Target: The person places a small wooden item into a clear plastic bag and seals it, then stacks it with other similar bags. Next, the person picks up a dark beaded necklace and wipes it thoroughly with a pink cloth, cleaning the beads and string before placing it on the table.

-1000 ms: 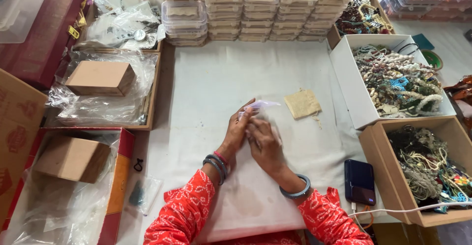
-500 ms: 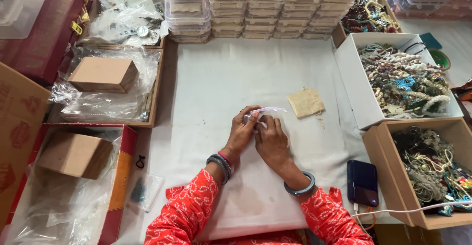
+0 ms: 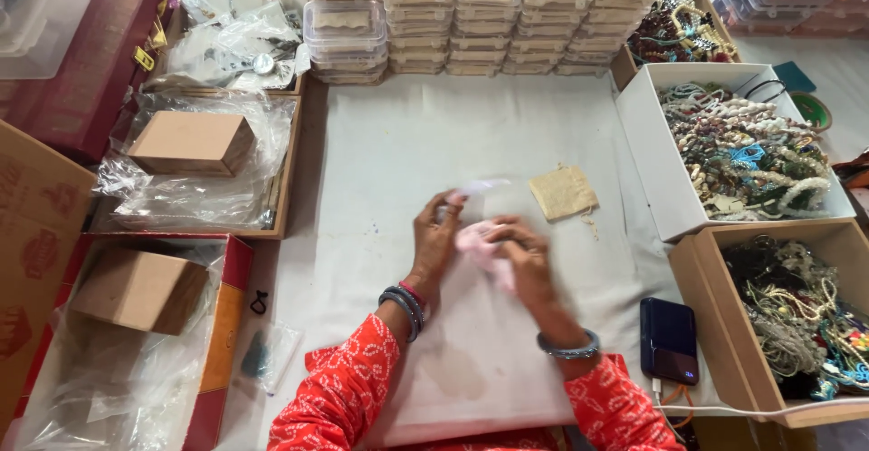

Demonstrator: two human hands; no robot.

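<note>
- Left hand (image 3: 436, 238) rested over the white cloth (image 3: 398, 143), fingers curled, pinching the end of a thin clear plastic strip (image 3: 480, 186) that stuck out to the right of its fingertips.
- Right hand (image 3: 529, 265) was blurred with motion; it had drawn back toward the body and rightward since the earlier frames, when both hands were pressed together.
- A small pale pink thing (image 3: 480, 243), soft-looking, lay between the two hands, touching the right hand's fingers. It did not show in the earlier frames. Could not tell whether the right hand gripped it or merely touched it.
- Plastic strip sat in much the same place as half a second before, just above the hands.
- Small tan cloth pouch (image 3: 563, 192) lay unmoved on the cloth, near the right of the strip.
- Dark phone (image 3: 668, 340) lay by the right forearm, a cable at its lower edge.
- White box of beaded strings (image 3: 742, 148) and a brown box of tangled jewellery (image 3: 797, 311) stood at the right.
- Stacks of clear plastic containers (image 3: 480, 17) lined the far edge.
- Two brown cartons (image 3: 190, 142) sat on plastic wrap to the left.
</note>
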